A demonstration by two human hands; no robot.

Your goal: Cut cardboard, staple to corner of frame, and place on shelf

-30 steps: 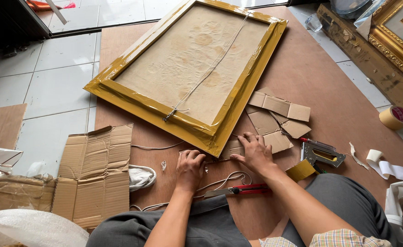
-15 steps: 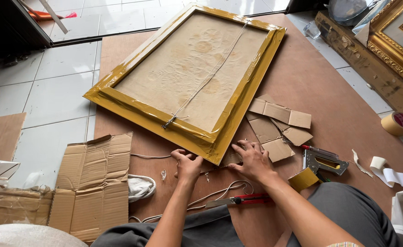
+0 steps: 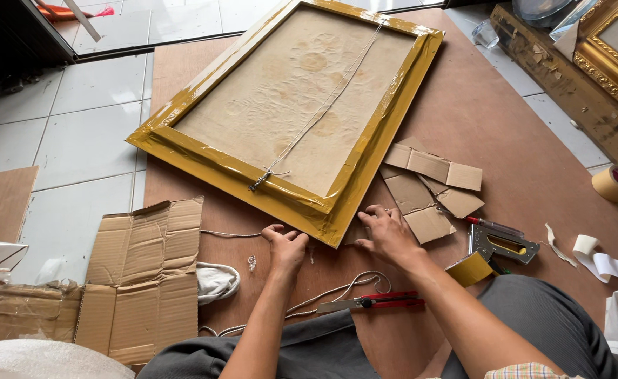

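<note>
Left hand (image 3: 286, 247): half open, fingers bent, fingertips touching the near corner of the gold-taped frame (image 3: 291, 112); it held nothing.
Right hand (image 3: 386, 231): spread quite wide, palm down, fingertips at the frame corner, beside the cardboard pieces (image 3: 428, 184).
Near things: red cutter (image 3: 372, 302) and white cord (image 3: 337, 291) just before the hands; staple gun (image 3: 500, 242) to the right.
Surface: brown board (image 3: 505, 133) on the floor; the frame lay face down on it.
Room: white floor tiles (image 3: 77, 133) at left, flattened carton (image 3: 144, 277), tape roll (image 3: 617, 184).
</note>
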